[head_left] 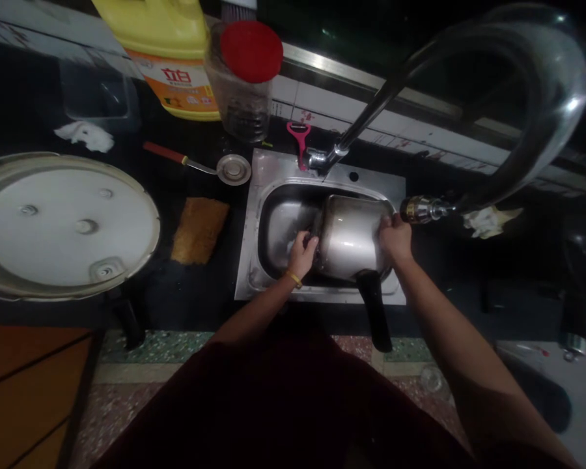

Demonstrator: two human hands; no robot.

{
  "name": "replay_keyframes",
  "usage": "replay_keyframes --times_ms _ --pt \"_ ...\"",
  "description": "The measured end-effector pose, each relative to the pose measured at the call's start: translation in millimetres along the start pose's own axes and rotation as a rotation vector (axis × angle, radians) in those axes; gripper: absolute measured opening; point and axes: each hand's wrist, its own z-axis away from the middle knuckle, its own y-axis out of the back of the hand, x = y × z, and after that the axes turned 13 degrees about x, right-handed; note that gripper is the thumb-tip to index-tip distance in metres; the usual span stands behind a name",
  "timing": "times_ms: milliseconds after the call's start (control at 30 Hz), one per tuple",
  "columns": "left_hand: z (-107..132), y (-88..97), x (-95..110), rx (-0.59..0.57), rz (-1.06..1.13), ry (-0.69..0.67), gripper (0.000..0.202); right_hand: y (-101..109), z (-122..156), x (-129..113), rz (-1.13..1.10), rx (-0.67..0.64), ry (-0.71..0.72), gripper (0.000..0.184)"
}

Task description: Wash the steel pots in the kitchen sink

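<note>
A silver pressure cooker pot (355,234) lies tipped on its side over the steel sink (247,260), its long black handle (374,312) pointing toward me. My right hand (395,238) is closed on the pot's right end, with the fingertips partly hidden. At the opposite end my left hand (303,253), a yellow band on its wrist, curls its fingers at the pot's edge. Shadow hides part of what those fingers touch. Left of the sink, a pressure cooker lid (68,228) rests with its pale underside up.
A tall curved faucet (532,124) arches over the right side. Left of the sink are a brown scouring pad (200,231), a red-handled utensil (176,156) and a small metal disc (233,169). Behind stand a yellow detergent jug (176,71), a red-lidded jar (249,85) and a pink peeler (300,140).
</note>
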Motion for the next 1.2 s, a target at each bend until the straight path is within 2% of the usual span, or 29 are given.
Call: replay_keyframes --times_ms 67,133,200,267,467,633,733,800,967,1033,1200 --pt "-10.6 -1.4 3.4 0.04 0.008 -0.059 0.013 -0.1 -0.3 1.0 -0.001 -0.003 0.003 0.023" --pt "-17.9 -2.1 7.5 0.068 -0.009 -0.174 0.015 -0.2 -0.8 2.3 -0.002 -0.01 0.006 0.024" --pt "-18.4 0.6 8.5 0.043 -0.028 -0.283 0.018 -0.5 -1.4 4.0 -0.013 -0.013 0.013 0.025" --pt "-15.5 5.3 6.9 -0.01 -0.044 -0.329 0.019 -0.8 -2.0 5.5 -0.018 -0.019 0.008 0.026" --pt "-19.7 13.7 11.9 -0.103 -0.167 -0.229 0.011 2.1 -0.3 3.5 0.014 -0.035 -0.034 0.029" --pt "-39.0 13.8 34.5 -0.222 -0.356 -0.352 0.018 5.9 0.6 3.0 0.087 -0.043 -0.048 0.034" --pt "-60.7 7.6 46.8 -0.243 -0.327 -0.394 0.019 6.1 -0.5 4.9 0.107 -0.051 -0.004 0.035" --pt "-66.1 6.3 47.8 -0.23 -0.28 -0.373 0.019 5.2 -0.7 6.0 0.096 -0.038 0.027 0.037" --pt "-33.7 19.3 28.8 -0.262 -0.187 -0.321 0.02 1.6 -1.4 11.2 0.101 -0.042 0.025 0.039" --pt "-31.7 18.0 27.7 -0.263 -0.159 -0.333 0.022 1.0 -2.8 14.1 0.12 -0.046 0.023 0.041" --pt "-68.0 1.0 43.2 -0.242 -0.187 -0.349 0.025 2.8 -5.1 17.2 0.176 -0.068 0.017 0.041"
